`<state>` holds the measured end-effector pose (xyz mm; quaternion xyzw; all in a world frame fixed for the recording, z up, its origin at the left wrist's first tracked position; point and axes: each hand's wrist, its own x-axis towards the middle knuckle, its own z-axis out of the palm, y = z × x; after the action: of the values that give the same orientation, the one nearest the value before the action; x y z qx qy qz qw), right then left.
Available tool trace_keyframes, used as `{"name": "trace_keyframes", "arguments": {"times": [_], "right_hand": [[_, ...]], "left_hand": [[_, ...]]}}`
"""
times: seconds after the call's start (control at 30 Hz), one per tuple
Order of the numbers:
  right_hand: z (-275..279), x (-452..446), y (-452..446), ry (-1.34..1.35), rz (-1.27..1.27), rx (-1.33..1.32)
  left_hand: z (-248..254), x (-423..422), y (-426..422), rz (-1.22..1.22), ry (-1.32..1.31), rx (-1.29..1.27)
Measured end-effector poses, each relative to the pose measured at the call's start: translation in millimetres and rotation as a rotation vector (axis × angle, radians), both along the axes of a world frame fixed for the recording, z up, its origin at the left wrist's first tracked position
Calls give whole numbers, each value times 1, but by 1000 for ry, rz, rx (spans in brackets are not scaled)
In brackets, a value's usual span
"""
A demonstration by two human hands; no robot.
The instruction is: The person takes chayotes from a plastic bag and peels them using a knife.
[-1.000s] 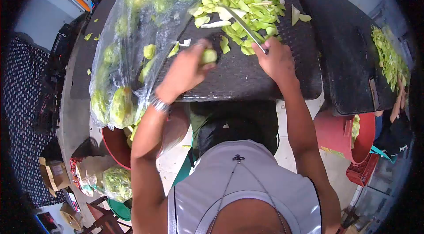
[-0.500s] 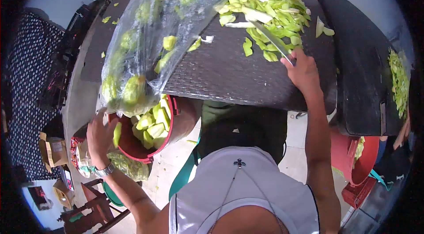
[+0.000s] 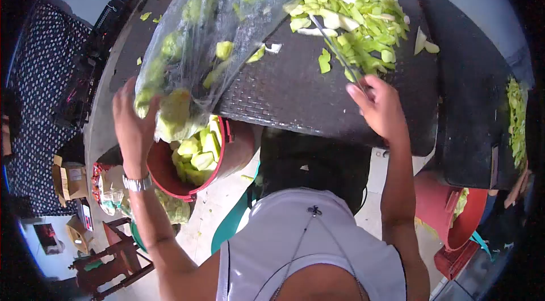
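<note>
Knife in the right fingers

The middle of what I see is bright. My shirt looks very white, and the plastic bag shines with thin white streaks. Light glints off the near edge of the dark table, but my lap below it is almost black. The green fruit beside my left hand looks a bit smeary. At the sides everything bends round and goes fuzzy, and the corners are all black
</note>
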<state>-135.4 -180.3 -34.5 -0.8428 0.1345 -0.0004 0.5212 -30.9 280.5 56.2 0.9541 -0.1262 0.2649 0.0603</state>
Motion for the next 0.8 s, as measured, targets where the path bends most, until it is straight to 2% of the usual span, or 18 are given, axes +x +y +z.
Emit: {"name": "trace_keyframes", "arguments": {"times": [0.03,0.1,0.17,0.23,0.27,0.3,0.37,0.47,0.57,0.6,0.63,0.7,0.73,0.8], "right_hand": [[9,9,10,66,89,221],[28,34,38,272,352,620],[14,73,69,266,674,888],[17,104,118,267,647,935],[14,121,142,242,632,1040],[6,137,165,221,617,1147],[-20,175,203,143,663,1052],[-14,197,238,118,478,911],[-10,214,251,147,415,981],[-10,219,252,160,408,1015],[-18,227,253,132,410,1076],[-29,242,249,60,411,1185],[-20,241,245,52,328,1195],[3,239,229,33,224,1329]], "left_hand": [[-8,-9,18,158,-3,-79],[-61,-21,81,180,-35,-269],[-55,-47,67,221,447,-1121],[-65,-58,56,66,683,-1275],[-84,-54,63,35,713,-1290],[-86,-53,51,80,630,-1156],[-107,-34,80,93,656,-973],[-94,-37,49,98,423,-949],[-81,-28,33,161,275,-600],[-73,-21,13,95,244,-731],[-73,-11,12,117,212,-554],[-83,17,3,-21,-162,-262],[-88,34,-3,-42,-282,-236],[-85,54,-3,-16,-274,-553]]}}
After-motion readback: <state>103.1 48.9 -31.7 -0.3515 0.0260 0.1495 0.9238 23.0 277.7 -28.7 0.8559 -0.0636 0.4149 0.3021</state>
